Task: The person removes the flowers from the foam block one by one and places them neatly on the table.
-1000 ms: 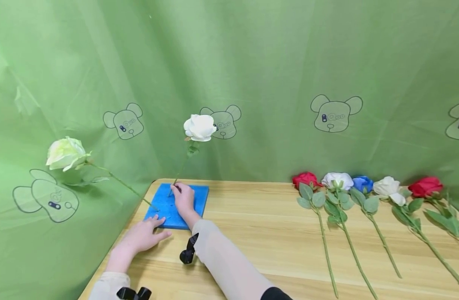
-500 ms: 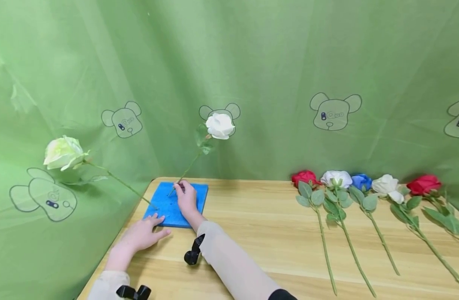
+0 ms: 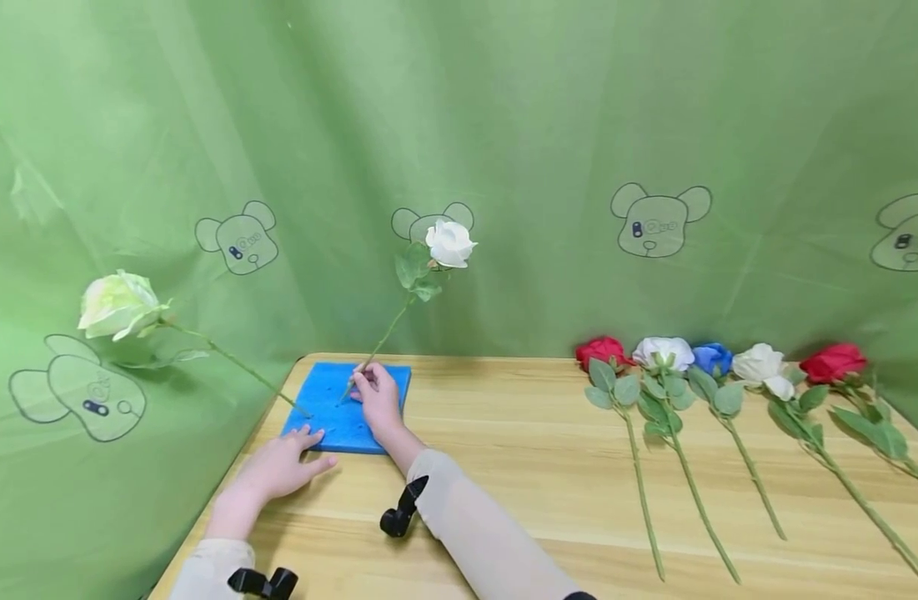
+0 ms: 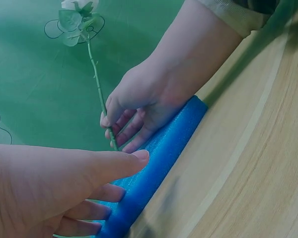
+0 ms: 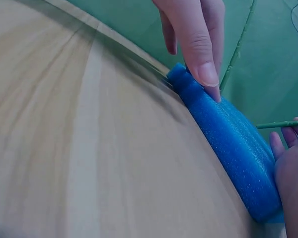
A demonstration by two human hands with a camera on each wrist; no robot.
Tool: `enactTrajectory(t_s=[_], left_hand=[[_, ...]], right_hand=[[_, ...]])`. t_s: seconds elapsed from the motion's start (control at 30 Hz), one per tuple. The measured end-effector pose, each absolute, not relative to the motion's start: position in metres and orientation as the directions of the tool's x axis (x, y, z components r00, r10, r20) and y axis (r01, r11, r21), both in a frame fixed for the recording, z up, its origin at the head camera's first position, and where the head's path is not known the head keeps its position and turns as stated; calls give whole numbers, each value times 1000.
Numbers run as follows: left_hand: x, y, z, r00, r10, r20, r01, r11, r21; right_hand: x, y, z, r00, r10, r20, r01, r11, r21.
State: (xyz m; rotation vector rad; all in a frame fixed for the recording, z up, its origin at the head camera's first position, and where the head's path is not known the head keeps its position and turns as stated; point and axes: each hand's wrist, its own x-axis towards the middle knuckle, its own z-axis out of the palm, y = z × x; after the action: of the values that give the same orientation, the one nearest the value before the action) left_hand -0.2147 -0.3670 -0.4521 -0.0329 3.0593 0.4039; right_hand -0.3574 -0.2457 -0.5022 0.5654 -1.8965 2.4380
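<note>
My right hand (image 3: 378,402) pinches the green stem of a white rose (image 3: 450,243) low down, just above a blue foam board (image 3: 391,383). The stem leans to the right, its lower end at the board's surface. My left hand (image 3: 282,464) lies with fingers spread on the board's near left edge; in the left wrist view its thumb (image 4: 124,163) points across the blue foam. Close by its fingertips, a pale green rose (image 3: 121,306) stands in the board, tilted far to the left.
On the right of the wooden table (image 3: 519,467) lie a red rose (image 3: 603,353), a white one (image 3: 663,353), a blue one (image 3: 712,358), a cream one (image 3: 760,367) and another red one (image 3: 834,363). A green curtain (image 3: 534,125) hangs behind and at the left.
The white rose's head has swung to the right, and its stem now leans right more strongly. My right hand has shifted slightly right with it. The left hand keeps its place on the board.
</note>
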Motion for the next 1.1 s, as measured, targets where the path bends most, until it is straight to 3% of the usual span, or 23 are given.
enactTrajectory(t_s=[0.33,1.1], left_hand=[[-217,-369,-455,-997,4,-73,-15,965,261],[-215,-369,-455,-998,28,-58,12,965,263]], right_hand=[[-344,-227,-502,-952,-248,181,-73,-389,-918],[-299,-174,-504,-959,-269,94,23,-404,-915]])
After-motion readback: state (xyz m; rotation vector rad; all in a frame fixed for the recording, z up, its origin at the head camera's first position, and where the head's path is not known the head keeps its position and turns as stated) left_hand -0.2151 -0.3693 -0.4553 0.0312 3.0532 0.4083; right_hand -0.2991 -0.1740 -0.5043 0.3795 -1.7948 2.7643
